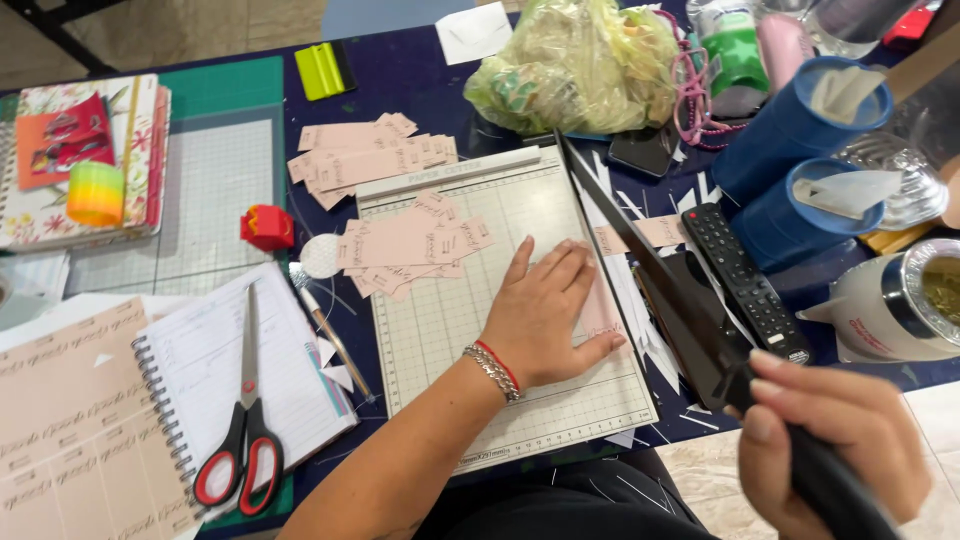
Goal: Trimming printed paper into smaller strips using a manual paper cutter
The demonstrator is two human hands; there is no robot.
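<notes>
A paper cutter (440, 330) with a gridded bed lies at the centre of the frame on a dark blue table (410, 80). The left hand (545, 310) lies flat on the bed, fingers together, pressing a pink sheet (600, 312) against the cutting edge; it grips nothing. A bracelet and a red cord circle that wrist. The right hand (825, 440), at the lower right, is closed around the black handle (830, 480) of the cutter's blade arm (650, 265). The arm is raised and runs diagonally from the bed's upper right corner down to that hand.

Cut pink slips (410, 245) lie in a loose pile on the upper part of the bed. A second pile of slips (365, 160) lies just above the cutter. White offcuts are scattered right of the bed, beneath the blade arm.

At the lower left, red-handled scissors (245, 440) rest on an open spiral notebook (240, 370). A remote (745, 280) lies right of the blade arm, near two blue cups (790, 170). A crumpled plastic bag (575, 65) sits at the top centre. A green cutting mat (215, 170) occupies the upper left.
</notes>
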